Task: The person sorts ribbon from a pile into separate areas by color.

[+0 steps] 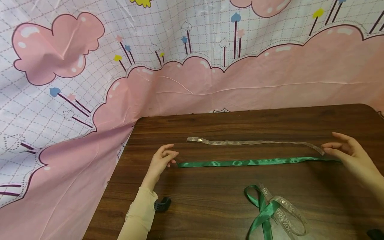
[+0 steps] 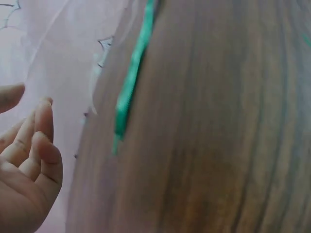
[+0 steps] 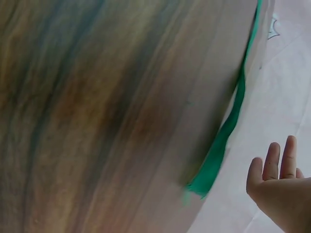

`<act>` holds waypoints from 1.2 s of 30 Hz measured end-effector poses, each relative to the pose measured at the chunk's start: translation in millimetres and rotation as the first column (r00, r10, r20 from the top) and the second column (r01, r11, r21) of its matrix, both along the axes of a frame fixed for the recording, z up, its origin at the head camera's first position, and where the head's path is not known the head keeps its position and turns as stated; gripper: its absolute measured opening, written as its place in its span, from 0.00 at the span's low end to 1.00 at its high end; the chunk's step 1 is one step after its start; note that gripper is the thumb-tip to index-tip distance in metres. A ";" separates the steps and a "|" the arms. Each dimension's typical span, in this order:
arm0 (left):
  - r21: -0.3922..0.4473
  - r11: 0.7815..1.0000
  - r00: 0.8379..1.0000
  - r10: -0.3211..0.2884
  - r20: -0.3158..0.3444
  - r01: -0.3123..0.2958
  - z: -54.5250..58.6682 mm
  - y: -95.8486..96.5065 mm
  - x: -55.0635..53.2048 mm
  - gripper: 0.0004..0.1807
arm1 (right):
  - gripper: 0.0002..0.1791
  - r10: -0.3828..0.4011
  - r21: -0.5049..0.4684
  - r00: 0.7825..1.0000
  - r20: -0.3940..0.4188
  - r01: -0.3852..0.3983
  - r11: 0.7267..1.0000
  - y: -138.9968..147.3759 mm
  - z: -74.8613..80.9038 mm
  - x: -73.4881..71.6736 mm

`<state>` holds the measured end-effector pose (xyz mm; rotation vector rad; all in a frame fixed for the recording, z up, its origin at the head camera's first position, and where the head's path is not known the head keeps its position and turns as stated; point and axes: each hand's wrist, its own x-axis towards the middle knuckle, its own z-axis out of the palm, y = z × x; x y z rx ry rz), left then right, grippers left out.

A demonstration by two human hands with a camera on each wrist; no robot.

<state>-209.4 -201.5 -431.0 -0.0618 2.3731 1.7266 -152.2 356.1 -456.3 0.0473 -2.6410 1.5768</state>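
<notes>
A green satin ribbon lies stretched from side to side across the table. Behind it runs a narrower sheer ribbon with a shiny mark near its left end. My left hand hovers just beyond the green ribbon's left end, fingers loosely bent and holding nothing. At the other side my right hand has its fingers spread, the fingertips overlapping the sheer ribbon's right end in the head view. The right wrist view shows the green ribbon's cut end apart from the fingers.
Closer to me lies a looped tangle of green ribbon and printed sheer ribbon. A small dark object is beside my left sleeve. Behind the brown wooden table hangs a pink and white patterned cloth.
</notes>
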 end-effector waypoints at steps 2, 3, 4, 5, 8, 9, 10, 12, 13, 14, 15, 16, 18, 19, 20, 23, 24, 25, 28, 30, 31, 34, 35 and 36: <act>0.010 1.000 1.000 0.008 -0.030 -0.008 4.2 0.5 2.2 0.25 | 0.37 0.007 -0.004 1.000 -0.007 -0.007 1.000 -4.2 3.8 0.6; 0.017 1.000 0.999 0.003 -0.048 -0.002 5.1 1.0 2.6 0.25 | 0.36 0.014 0.009 1.000 -0.018 -0.014 1.000 -6.2 5.4 1.0; 0.028 1.000 0.998 -0.002 -0.057 0.004 7.3 2.4 3.2 0.26 | 0.36 0.022 0.024 0.999 -0.027 -0.021 0.999 -8.3 7.1 1.5; 0.036 0.999 0.998 -0.014 -0.068 0.016 7.3 3.6 3.2 0.26 | 0.36 0.031 0.036 0.999 -0.033 -0.030 0.999 -10.6 9.2 2.2; 0.060 0.996 0.993 -0.055 -0.102 0.062 3.6 9.0 1.2 0.27 | 0.35 0.061 0.039 0.996 -0.059 -0.059 0.998 -18.5 15.8 5.6; 0.067 0.995 0.991 -0.071 -0.115 0.080 2.2 11.4 0.7 0.27 | 0.35 0.068 0.040 0.995 -0.070 -0.066 0.997 -21.2 17.6 6.7; 0.073 0.993 0.989 -0.085 -0.125 0.095 1.2 14.3 0.7 0.27 | 0.35 0.073 0.039 0.994 -0.078 -0.070 0.997 -23.9 19.2 8.0; 0.081 0.989 0.984 -0.110 -0.143 0.122 0.9 20.9 2.1 0.28 | 0.34 0.079 0.040 0.993 -0.090 -0.076 0.996 -28.8 22.3 10.6; 0.084 0.987 0.981 -0.124 -0.149 0.137 1.4 24.7 3.4 0.28 | 0.34 0.084 0.037 0.992 -0.094 -0.081 0.996 -31.0 23.8 12.0; 0.085 0.984 0.977 -0.144 -0.155 0.159 2.3 28.9 4.9 0.28 | 0.34 0.088 0.038 0.991 -0.098 -0.085 0.996 -33.1 25.3 13.5; 0.085 0.980 0.973 -0.164 -0.160 0.179 3.3 33.3 6.6 0.28 | 0.34 0.093 0.037 0.990 -0.102 -0.090 0.995 -35.1 26.8 15.0; 0.084 0.976 0.969 -0.187 -0.163 0.202 4.2 37.8 8.2 0.28 | 0.34 0.102 0.040 0.988 -0.112 -0.098 0.994 -36.9 28.4 16.6; 0.086 0.963 0.956 -0.240 -0.171 0.257 6.2 47.7 11.7 0.28 | 0.34 0.122 0.036 0.985 -0.123 -0.119 0.992 -40.8 31.2 19.9; 0.083 0.955 0.947 -0.267 -0.176 0.285 7.6 53.1 13.4 0.28 | 0.34 0.126 0.035 0.984 -0.123 -0.123 0.992 -43.3 32.6 21.7; 0.078 0.947 0.938 -0.294 -0.182 0.311 8.9 58.5 15.2 0.28 | 0.34 0.137 0.033 0.982 -0.131 -0.134 0.990 -45.5 33.5 23.2; 0.059 0.926 0.914 -0.354 -0.198 0.372 11.8 75.6 19.8 0.28 | 0.33 0.156 0.030 0.978 -0.137 -0.154 0.988 -52.5 34.7 26.7; 0.050 0.920 0.906 -0.372 -0.200 0.389 12.2 81.4 20.9 0.28 | 0.33 0.158 0.023 0.978 -0.136 -0.156 0.987 -54.9 34.5 27.7; 0.043 0.913 0.898 -0.391 -0.201 0.406 13.0 87.5 22.2 0.28 | 0.33 0.157 0.021 0.978 -0.138 -0.156 0.988 -57.1 34.1 28.6; 0.024 0.890 0.876 -0.442 -0.194 0.454 13.0 105.3 24.9 0.28 | 0.32 0.184 0.009 0.973 -0.142 -0.184 0.983 -62.0 31.3 32.3; 0.015 0.875 0.861 -0.474 -0.186 0.484 13.2 116.5 27.4 0.27 | 0.33 0.225 0.004 0.963 -0.147 -0.227 0.974 -64.5 29.0 35.1; 0.011 0.867 0.854 -0.487 -0.184 0.498 13.6 121.6 28.9 0.27 | 0.33 0.248 0.012 0.958 -0.145 -0.249 0.969 -65.8 27.9 36.7; 0.009 0.847 0.834 -0.521 -0.180 0.531 12.8 135.3 33.5 0.27 | 0.33 0.306 0.025 0.942 -0.141 -0.306 0.952 -70.9 24.9 42.0; 0.015 0.840 0.828 -0.532 -0.180 0.543 12.4 139.4 35.3 0.27 | 0.33 0.316 0.025 0.938 -0.141 -0.315 0.949 -73.0 24.0 43.9; 0.023 0.833 0.821 -0.541 -0.180 0.554 11.7 143.3 37.1 0.27 | 0.33 0.320 0.029 0.937 -0.139 -0.319 0.947 -75.5 22.9 46.1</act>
